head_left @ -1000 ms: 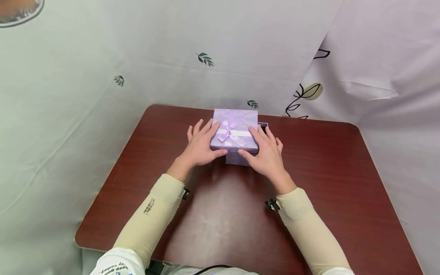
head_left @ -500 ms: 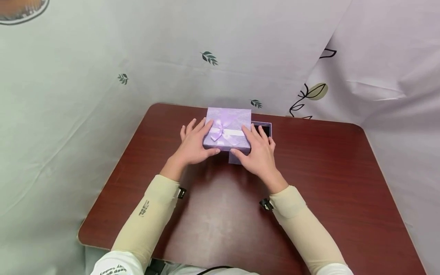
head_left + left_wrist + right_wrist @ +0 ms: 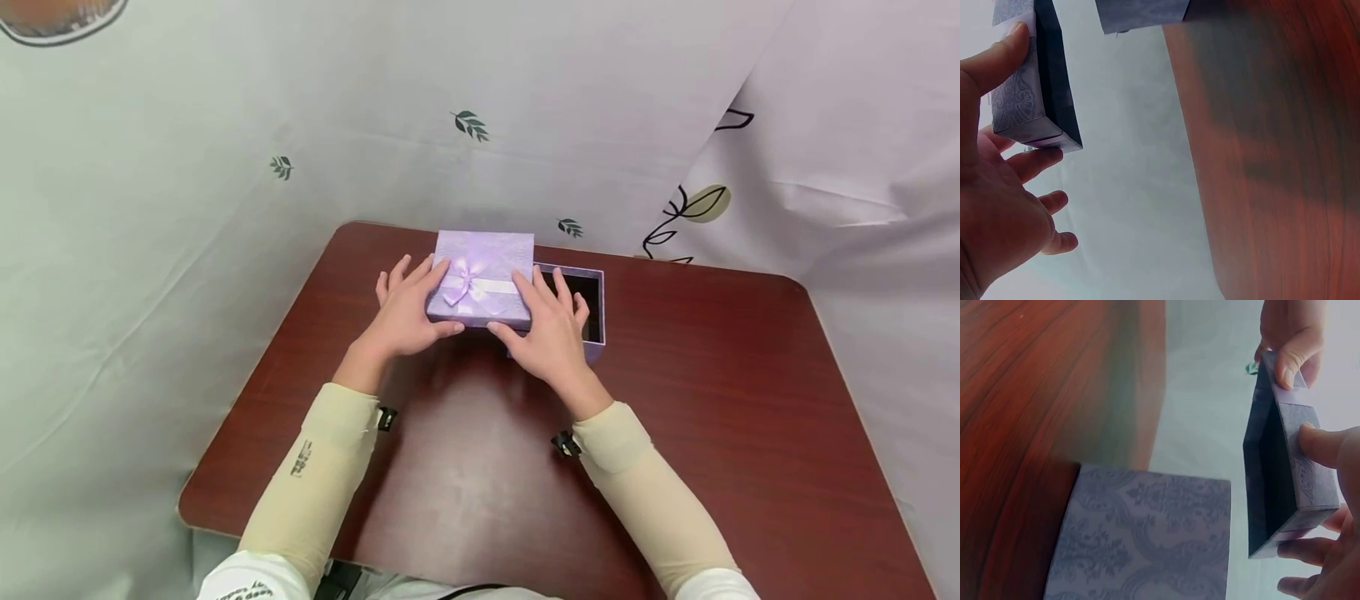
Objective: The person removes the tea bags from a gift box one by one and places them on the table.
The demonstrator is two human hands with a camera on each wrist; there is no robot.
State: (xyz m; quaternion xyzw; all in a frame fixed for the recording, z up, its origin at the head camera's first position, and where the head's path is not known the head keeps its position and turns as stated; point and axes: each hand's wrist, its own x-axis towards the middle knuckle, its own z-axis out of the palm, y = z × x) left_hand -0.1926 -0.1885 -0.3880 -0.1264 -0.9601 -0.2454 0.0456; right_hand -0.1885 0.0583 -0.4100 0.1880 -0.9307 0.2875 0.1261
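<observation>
A purple patterned gift box lid (image 3: 486, 250) with a pale ribbon and bow is held between both hands, off its box base. My left hand (image 3: 403, 321) grips its left side, thumb on the front wall and fingers spread along the side. My right hand (image 3: 553, 340) grips the right side, thumb likewise at the front. The box base (image 3: 593, 353) stands on the table, dark inside, partly hidden behind the right hand and lid. In the right wrist view the lid (image 3: 1315, 469) is raised above the base (image 3: 1147, 537), its hollow underside showing.
The reddish-brown wooden table (image 3: 720, 400) extends on both sides and in front of the box. Pale cloth (image 3: 360, 108) with leaf prints hangs behind and beside the table. A black cable lies at the front edge, near the person's lap.
Both hands have carried the lid leftward, away from the box base. More of the base's dark opening now shows at the right. The head view has shifted slightly.
</observation>
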